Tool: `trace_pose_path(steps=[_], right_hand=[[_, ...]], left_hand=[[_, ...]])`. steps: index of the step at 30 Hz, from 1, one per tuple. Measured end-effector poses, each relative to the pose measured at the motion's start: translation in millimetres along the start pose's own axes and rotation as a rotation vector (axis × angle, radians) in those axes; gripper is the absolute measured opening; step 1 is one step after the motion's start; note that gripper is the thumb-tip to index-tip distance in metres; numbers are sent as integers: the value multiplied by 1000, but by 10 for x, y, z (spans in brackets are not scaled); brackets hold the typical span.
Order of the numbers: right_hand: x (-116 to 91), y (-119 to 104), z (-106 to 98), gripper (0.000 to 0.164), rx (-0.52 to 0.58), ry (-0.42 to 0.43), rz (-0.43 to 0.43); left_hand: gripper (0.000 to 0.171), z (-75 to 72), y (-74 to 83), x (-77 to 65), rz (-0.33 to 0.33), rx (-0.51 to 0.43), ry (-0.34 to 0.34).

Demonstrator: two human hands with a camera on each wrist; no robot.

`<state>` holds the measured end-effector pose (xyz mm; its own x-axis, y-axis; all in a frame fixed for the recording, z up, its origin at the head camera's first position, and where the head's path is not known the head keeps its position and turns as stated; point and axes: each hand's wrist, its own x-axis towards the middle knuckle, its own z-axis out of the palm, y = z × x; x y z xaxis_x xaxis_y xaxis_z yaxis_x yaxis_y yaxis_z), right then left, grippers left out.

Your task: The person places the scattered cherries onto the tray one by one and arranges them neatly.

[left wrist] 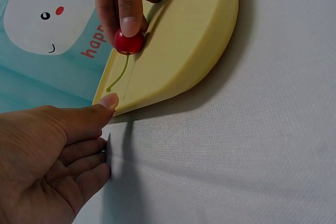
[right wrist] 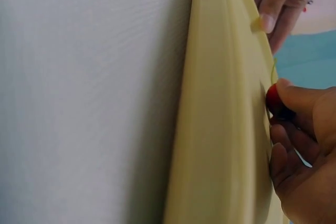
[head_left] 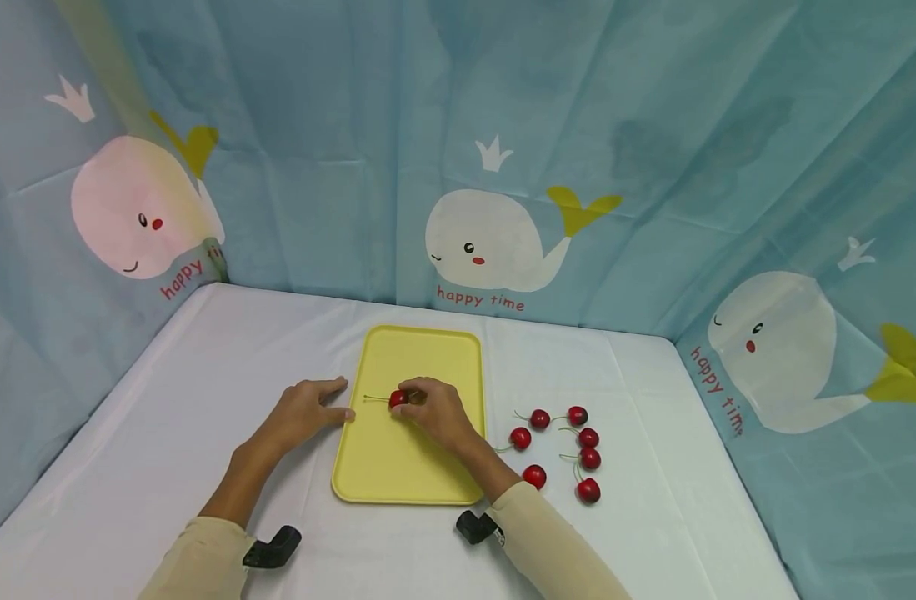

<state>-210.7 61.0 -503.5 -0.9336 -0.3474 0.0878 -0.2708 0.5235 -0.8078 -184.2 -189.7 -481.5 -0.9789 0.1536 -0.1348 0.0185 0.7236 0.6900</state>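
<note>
A red cherry (head_left: 398, 400) with a thin green stem is over the middle of the yellow tray (head_left: 405, 467). My right hand (head_left: 438, 412) pinches this cherry between thumb and fingers, its stem pointing left toward my other hand. In the left wrist view the same cherry (left wrist: 128, 42) shows under the right thumb, close over the tray surface. My left hand (head_left: 300, 414) is at the tray's left edge, thumb tip right at the rim and fingers loosely bent. It holds nothing. In the right wrist view, the right fingers partly hide the cherry (right wrist: 273, 99).
Several cherries with stems, among them one cherry (head_left: 588, 490) nearest the front, lie on the white tablecloth (head_left: 653, 533) right of the tray. The right forearm partly overlaps one of them. A blue curtain (head_left: 337, 225) with whale prints hangs behind and at both sides.
</note>
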Motion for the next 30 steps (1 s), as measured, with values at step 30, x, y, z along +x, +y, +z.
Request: trace_pose_path(steps=[30], right_hand=[[-82, 30, -112, 41, 56, -4, -8]], left_hand=[[72, 9, -14, 0, -4, -7, -5]])
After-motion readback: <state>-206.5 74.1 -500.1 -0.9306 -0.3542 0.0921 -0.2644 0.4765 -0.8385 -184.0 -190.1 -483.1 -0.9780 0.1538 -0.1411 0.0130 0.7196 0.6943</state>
